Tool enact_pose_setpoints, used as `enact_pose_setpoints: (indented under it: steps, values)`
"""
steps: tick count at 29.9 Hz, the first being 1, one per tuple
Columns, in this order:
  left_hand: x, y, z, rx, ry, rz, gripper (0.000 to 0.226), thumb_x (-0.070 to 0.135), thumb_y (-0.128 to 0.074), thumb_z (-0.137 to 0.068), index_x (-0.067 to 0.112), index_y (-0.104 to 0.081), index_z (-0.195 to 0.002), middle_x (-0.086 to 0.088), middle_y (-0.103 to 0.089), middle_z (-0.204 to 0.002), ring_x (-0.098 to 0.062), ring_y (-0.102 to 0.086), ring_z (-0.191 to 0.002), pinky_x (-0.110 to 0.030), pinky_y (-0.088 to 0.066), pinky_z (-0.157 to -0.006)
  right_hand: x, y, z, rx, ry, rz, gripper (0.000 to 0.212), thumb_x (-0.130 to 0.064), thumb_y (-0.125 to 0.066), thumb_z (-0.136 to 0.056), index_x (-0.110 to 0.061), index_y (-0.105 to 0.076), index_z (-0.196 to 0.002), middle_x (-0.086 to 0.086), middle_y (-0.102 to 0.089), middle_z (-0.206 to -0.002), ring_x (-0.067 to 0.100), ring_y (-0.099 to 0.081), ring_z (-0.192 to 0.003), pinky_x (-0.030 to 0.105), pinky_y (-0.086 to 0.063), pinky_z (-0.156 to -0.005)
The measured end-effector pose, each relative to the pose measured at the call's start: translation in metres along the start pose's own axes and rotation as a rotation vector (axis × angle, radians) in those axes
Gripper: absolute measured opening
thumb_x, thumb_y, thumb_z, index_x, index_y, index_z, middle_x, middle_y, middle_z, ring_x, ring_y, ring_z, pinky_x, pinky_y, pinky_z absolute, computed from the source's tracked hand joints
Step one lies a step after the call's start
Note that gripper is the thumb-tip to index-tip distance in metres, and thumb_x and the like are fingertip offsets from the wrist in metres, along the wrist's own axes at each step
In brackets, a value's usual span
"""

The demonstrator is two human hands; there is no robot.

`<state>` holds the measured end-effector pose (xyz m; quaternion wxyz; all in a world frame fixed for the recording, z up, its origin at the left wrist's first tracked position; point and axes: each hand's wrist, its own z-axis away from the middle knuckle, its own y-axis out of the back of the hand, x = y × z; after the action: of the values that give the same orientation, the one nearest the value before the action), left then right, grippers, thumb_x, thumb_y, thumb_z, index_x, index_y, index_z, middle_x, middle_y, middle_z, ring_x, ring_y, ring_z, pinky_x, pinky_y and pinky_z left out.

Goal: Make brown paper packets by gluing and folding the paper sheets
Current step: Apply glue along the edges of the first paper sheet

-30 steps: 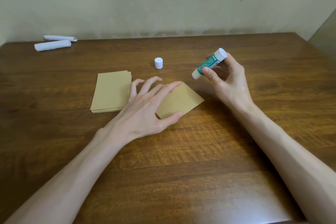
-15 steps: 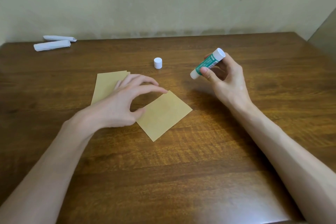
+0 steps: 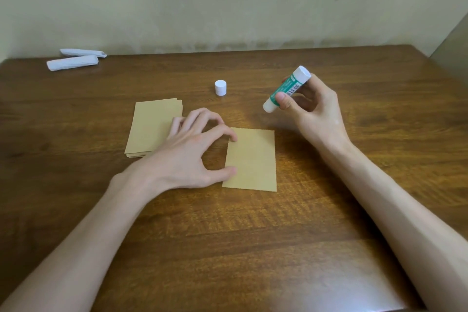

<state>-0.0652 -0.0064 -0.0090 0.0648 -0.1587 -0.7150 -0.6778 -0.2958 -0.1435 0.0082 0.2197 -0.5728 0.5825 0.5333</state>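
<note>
head view: right hand [image 3: 314,109] grips uncapped glue stick [image 3: 286,89]; left hand [image 3: 187,157], fingers arched, presses index tip and thumb on single brown sheet [image 3: 253,160] beside stack [image 3: 152,127]. no glue or fold evident; all packets pending.

Two white paper rolls [image 3: 73,62] lie close together in the upper left, on a brown wooden table [image 3: 228,248] — behind it, a pale wall [image 3: 228,0].

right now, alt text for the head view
A left hand touches the left edge of one brown paper sheet on a wooden table, while the right hand holds a green glue stick nearby. A stack of sheets lies left; a white cap stands behind.
</note>
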Motion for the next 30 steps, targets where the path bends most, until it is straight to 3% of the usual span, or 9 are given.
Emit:
enact_pose_setpoints:
  steps: [3, 6, 9, 14, 23, 30]
  values:
    - [0.006, -0.006, -0.002, 0.045, 0.022, -0.074, 0.059, 0.087, -0.045, -0.083, 0.048, -0.044, -0.128, 0.016, -0.028, -0.139, -0.006, -0.016, -0.142, -0.034, -0.014, -0.112, -0.003, -0.001, 0.0, -0.025, 0.012, 0.0, 0.03, -0.025, -0.077, -0.097, -0.009, -0.066, -0.121, -0.006, -0.072, -0.114, -0.004, -0.07, -0.104, 0.012, -0.053, -0.086]
    - [0.009, -0.01, -0.004, 0.084, 0.033, -0.054, 0.055, 0.083, -0.034, -0.09, 0.043, -0.046, -0.126, 0.016, -0.032, -0.137, -0.005, -0.025, -0.137, -0.03, -0.015, -0.108, -0.004, -0.001, 0.0, -0.083, 0.028, 0.032, 0.029, -0.023, -0.076, -0.098, -0.012, -0.067, -0.123, -0.004, -0.072, -0.118, -0.002, -0.068, -0.109, 0.01, -0.052, -0.086]
    - [0.007, -0.009, -0.005, 0.148, 0.007, -0.03, 0.049, 0.067, -0.041, -0.094, 0.037, -0.048, -0.132, 0.018, -0.037, -0.132, -0.004, -0.035, -0.13, -0.029, -0.02, -0.104, -0.004, -0.003, -0.001, -0.142, 0.048, 0.044, 0.026, -0.021, -0.075, -0.099, -0.013, -0.068, -0.123, -0.006, -0.071, -0.119, -0.002, -0.069, -0.106, 0.01, -0.053, -0.085]
    - [0.004, -0.01, -0.006, 0.116, -0.066, -0.018, 0.054, 0.06, -0.046, -0.098, 0.034, -0.048, -0.145, 0.023, -0.042, -0.146, 0.002, -0.028, -0.142, -0.033, -0.025, -0.112, 0.001, -0.01, -0.005, -0.25, 0.173, 0.151, 0.031, -0.025, -0.075, -0.1, -0.012, -0.066, -0.127, -0.005, -0.071, -0.118, 0.008, -0.07, -0.108, 0.02, -0.058, -0.09]
    - [0.001, -0.013, -0.007, 0.096, -0.07, -0.05, 0.059, 0.064, -0.038, -0.1, 0.032, -0.049, -0.148, 0.021, -0.043, -0.149, 0.001, -0.029, -0.143, -0.036, -0.024, -0.114, 0.007, -0.023, -0.003, -0.342, 0.233, 0.236, 0.029, -0.025, -0.07, -0.102, -0.013, -0.063, -0.128, -0.005, -0.071, -0.115, 0.006, -0.07, -0.108, 0.031, -0.061, -0.093]
    - [-0.001, -0.015, -0.01, 0.107, -0.072, -0.064, 0.066, 0.071, -0.042, -0.095, 0.032, -0.05, -0.147, 0.02, -0.044, -0.15, -0.001, -0.031, -0.143, -0.036, -0.026, -0.111, 0.006, -0.03, -0.008, -0.287, 0.225, 0.25, 0.03, -0.036, -0.079, -0.094, -0.015, -0.068, -0.112, -0.005, -0.069, -0.105, 0.009, -0.069, -0.096, 0.022, -0.057, -0.086]
